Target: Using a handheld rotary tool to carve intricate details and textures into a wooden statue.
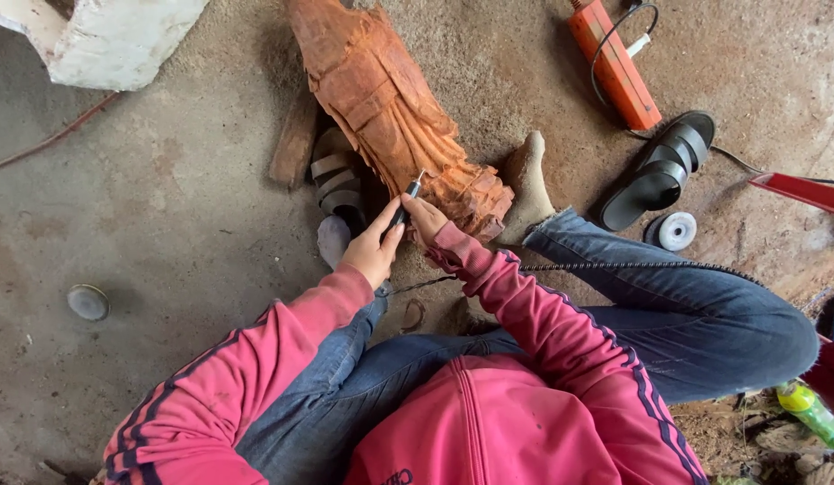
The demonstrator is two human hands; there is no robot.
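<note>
The carved wooden figure (395, 112) is lying lengthwise on the dusty floor (184, 207), its base end pointing toward the person and its upper end running off the top edge of the view. Both hands are meeting at that base end: the right hand (428, 218) is closing around a slim rotary tool (403, 205) whose tip is touching the folds near the base, and the left hand (372, 251) is wrapping its fingers around the tool's dark body just behind, steadying it. The robe folds are already standing out in relief along the visible length, so the rough shaping looks largely done; judging by the tool's position, fine detailing near the base is what is being worked, and how much is left higher up cannot be told.

A socked foot (529, 184) is bracing against the base on the right, and a sandal (336, 180) is lying tight against the figure's left flank beside a wood offcut (296, 139). Farther right, a second sandal (664, 166), a small grinding disc (675, 231) and an orange power tool (614, 63) with its cord are crowding that side. To the left, the floor is offering the most room, with only a round lid (87, 303) and a white block (112, 36) at the top corner.
</note>
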